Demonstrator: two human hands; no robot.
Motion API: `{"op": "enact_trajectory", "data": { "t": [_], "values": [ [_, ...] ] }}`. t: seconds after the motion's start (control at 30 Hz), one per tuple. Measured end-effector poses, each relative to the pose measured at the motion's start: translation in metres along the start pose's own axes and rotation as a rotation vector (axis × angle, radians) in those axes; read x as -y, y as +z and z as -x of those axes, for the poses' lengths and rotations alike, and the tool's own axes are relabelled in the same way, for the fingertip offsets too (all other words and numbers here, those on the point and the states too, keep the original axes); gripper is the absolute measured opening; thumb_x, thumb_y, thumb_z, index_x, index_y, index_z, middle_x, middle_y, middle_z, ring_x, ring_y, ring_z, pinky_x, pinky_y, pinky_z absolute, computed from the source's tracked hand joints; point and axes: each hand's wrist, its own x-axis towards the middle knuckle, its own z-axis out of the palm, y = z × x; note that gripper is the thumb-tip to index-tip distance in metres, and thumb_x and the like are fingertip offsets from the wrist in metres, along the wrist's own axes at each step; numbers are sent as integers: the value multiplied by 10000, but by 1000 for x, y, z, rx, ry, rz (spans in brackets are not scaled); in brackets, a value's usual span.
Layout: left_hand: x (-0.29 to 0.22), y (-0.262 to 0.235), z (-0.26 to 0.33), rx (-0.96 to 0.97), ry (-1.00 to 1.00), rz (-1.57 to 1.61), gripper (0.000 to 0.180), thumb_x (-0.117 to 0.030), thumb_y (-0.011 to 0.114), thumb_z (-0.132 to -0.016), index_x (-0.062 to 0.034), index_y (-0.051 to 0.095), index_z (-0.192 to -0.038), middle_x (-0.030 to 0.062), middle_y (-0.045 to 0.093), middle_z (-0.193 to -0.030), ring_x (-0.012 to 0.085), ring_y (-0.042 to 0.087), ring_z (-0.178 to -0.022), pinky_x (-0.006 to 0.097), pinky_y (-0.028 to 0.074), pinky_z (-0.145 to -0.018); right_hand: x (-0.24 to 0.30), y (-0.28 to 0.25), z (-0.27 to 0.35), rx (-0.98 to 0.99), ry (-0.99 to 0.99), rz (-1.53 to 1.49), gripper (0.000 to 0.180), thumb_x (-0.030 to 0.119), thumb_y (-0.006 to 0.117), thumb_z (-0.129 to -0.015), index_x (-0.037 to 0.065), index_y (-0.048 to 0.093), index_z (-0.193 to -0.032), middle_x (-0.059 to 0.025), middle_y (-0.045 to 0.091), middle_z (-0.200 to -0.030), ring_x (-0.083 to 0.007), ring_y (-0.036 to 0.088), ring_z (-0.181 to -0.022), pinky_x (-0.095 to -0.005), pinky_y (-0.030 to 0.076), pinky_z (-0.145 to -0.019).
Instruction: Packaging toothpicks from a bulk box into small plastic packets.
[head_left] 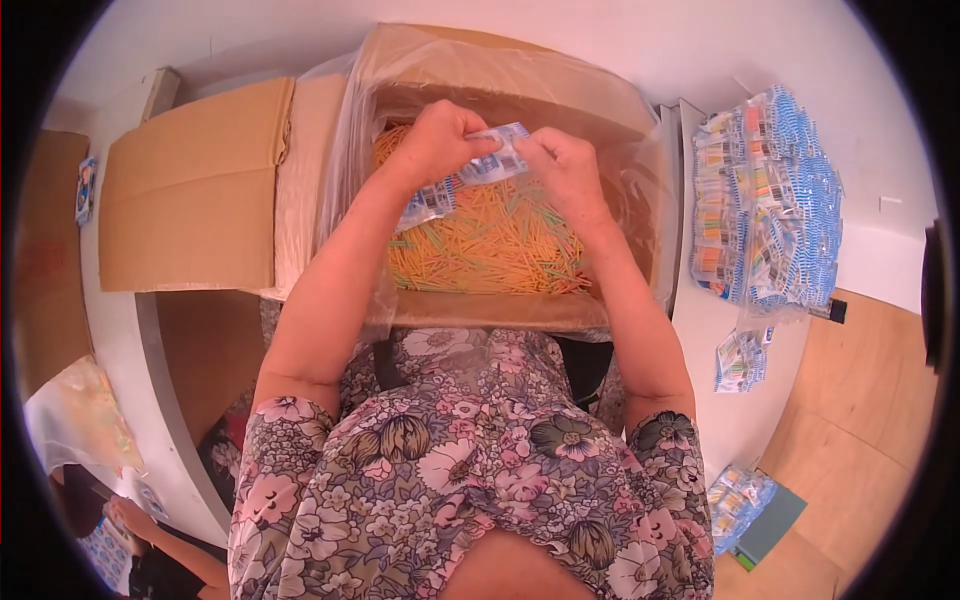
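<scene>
Above a cardboard box (500,318) I hold a small printed plastic packet (492,168), white and clear with blue print. My left hand (438,146) pinches its left side. My right hand (565,172) grips its right upper corner between thumb and fingers. Below my left hand, more blue-and-white packets (428,205) lie over the contents of the box; whether they join the held one I cannot tell. Many thin orange, yellow and green sticks (480,245) fill the box loosely. A clear plastic liner (640,150) hangs over its sides.
To the right, a large pile of filled blue-edged packets (765,200) rests on a white table (715,420), with loose packets (742,360) nearer me. A cardboard flap (190,190) extends left. Another person's hand (135,518) shows at the lower left. Lower right holds a packet bundle (740,500).
</scene>
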Motion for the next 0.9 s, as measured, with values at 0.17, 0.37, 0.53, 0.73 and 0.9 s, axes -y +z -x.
{"op": "enact_trajectory", "data": {
  "t": [0.17,0.37,0.53,0.73,0.9],
  "values": [
    [5,-10,-3,-77,32,52,122,-86,684,-777,33,671,-794,-7,605,-641,39,486,-574,236,407,-516,2,0,-16,64,-43,-203,171,143,643,-825,-23,609,-803,-57,555,-668,-72,482,-623,-228,416,-571],
    [2,-12,-7,-292,75,-26,123,-92,685,-778,27,675,-807,-18,591,-641,29,475,-587,210,395,-520,-85,27,-17,346,-353,993,261,140,605,-772,-2,608,-992,-94,618,-953,-210,577,-934,-350,456,-765],
    [6,-8,-9,-289,100,26,174,-175,723,-712,-20,700,-788,67,630,-614,104,542,-549,281,444,-552,-88,52,-10,312,-149,1198,270,173,492,-822,75,602,-1048,-81,543,-1134,-229,411,-1176,-473,326,-907],
    [6,-7,-9,-287,77,8,177,-177,723,-707,-16,694,-773,92,628,-615,148,556,-537,305,452,-563,-87,57,-11,336,-370,1290,225,149,485,-813,62,624,-967,-87,572,-1038,-235,454,-1069,-450,344,-867],
    [3,-7,-12,-284,78,-42,185,-187,717,-711,-13,690,-769,101,615,-599,160,551,-526,308,451,-558,-86,54,-18,323,-404,1249,206,144,506,-794,49,629,-930,-78,596,-972,-232,473,-1018,-435,349,-827]
  ]
}}
